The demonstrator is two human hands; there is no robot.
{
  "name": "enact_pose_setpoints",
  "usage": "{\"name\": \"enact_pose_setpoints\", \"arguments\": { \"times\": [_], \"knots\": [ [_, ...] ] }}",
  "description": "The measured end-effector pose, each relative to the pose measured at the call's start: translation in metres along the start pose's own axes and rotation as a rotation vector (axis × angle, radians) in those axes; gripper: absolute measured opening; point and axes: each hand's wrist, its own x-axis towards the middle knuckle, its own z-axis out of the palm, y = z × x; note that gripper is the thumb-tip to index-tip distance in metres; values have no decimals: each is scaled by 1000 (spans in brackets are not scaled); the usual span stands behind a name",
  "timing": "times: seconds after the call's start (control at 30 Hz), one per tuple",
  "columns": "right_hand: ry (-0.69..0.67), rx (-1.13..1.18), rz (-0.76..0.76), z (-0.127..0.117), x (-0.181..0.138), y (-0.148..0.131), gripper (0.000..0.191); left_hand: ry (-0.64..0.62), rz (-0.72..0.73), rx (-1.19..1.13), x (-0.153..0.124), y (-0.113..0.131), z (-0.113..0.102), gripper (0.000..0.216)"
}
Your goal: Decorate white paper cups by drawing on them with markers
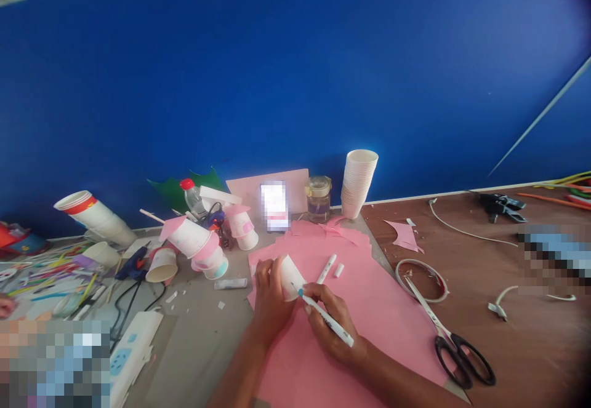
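My left hand (pixel 270 291) is wrapped round a white paper cup (pixel 290 274), tilted above the pink paper (pixel 369 328). In my right hand (pixel 335 325) is a white marker (pixel 329 320) with a blue tip end. That tip points at the cup's side and appears to touch it; any mark there is too small to tell. Just behind my hands, a second white marker (pixel 327 269) lies on the pink paper beside a loose white cap (pixel 338 270). Decorated paper cups (pixel 191 239) with pink tops stand or lean to the left.
Black-handled scissors (pixel 443 334) and a tape roll (pixel 422 280) lie at right. Behind stand a stack of paper cups (pixel 357 183), a glass jar (pixel 318 199) and a lit phone (pixel 275 206). Left are a glue gun (pixel 133 264), a power strip (pixel 132 356) and several scattered sticks.
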Motion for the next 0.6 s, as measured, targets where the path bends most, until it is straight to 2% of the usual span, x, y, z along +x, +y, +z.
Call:
{"name": "enact_pose_setpoints", "arguments": {
  "times": [0.17,0.33,0.6],
  "knots": [
    [-10,17,81,0,0,1,13,-16,-5,-2,-1,-2,1,67],
    [-18,33,58,0,-1,3,14,8,11,-8,-1,-3,2,66],
    [5,120,173,3,-4,8,14,2,19,7,-2,-6,3,63]
  ]
}}
